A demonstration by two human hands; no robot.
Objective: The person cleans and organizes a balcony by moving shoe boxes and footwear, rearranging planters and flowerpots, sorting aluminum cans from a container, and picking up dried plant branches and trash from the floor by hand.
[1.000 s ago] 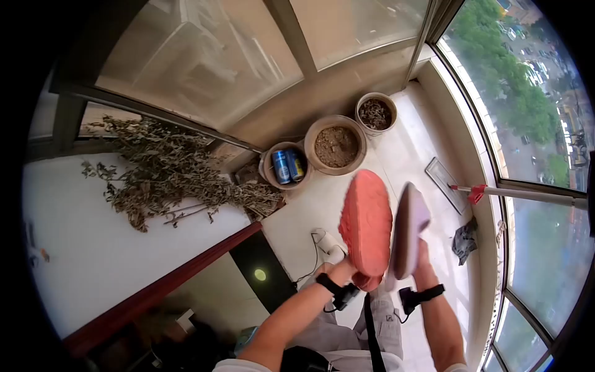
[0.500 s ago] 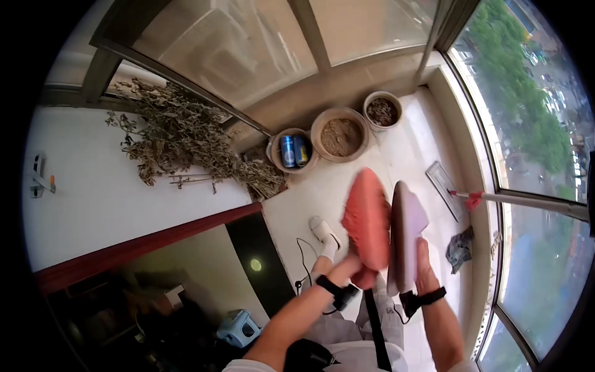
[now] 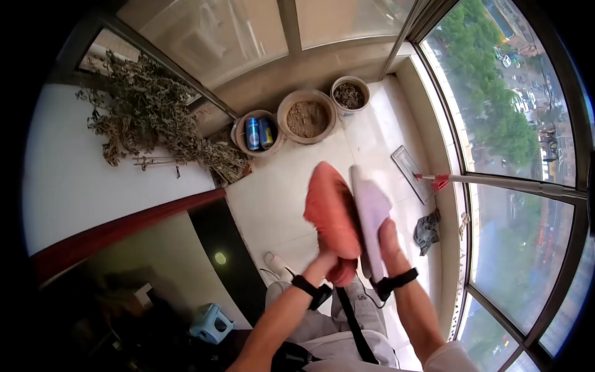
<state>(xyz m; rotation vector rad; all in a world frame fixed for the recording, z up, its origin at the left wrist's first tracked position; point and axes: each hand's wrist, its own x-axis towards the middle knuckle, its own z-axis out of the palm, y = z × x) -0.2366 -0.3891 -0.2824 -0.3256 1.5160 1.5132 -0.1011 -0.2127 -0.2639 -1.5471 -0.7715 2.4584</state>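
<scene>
In front of my body I hold a pair of soft slippers upright, soles facing each other. My left hand [image 3: 338, 265] is closed around the heel end of a coral-red slipper [image 3: 331, 211], which is slightly blurred. My right hand [image 3: 390, 242] grips a lilac slipper [image 3: 373, 211] from its right side, my fingers partly hidden behind it. The two slippers are very close along their soles; whether they touch I cannot tell. Black straps circle both wrists.
Clay pots [image 3: 308, 116] stand along the far wall, one holding blue cans [image 3: 252, 133]. Dried plants [image 3: 161, 118] lie on the white surface at left. A flat mop [image 3: 412, 173] and dark crumpled bag [image 3: 427, 231] lie by the windows. A blue stool [image 3: 212, 323] stands lower left.
The view has swung right, so the room and slippers appear further left. My left foot now shows closer to my body. Both hands keep hold of the slippers.
</scene>
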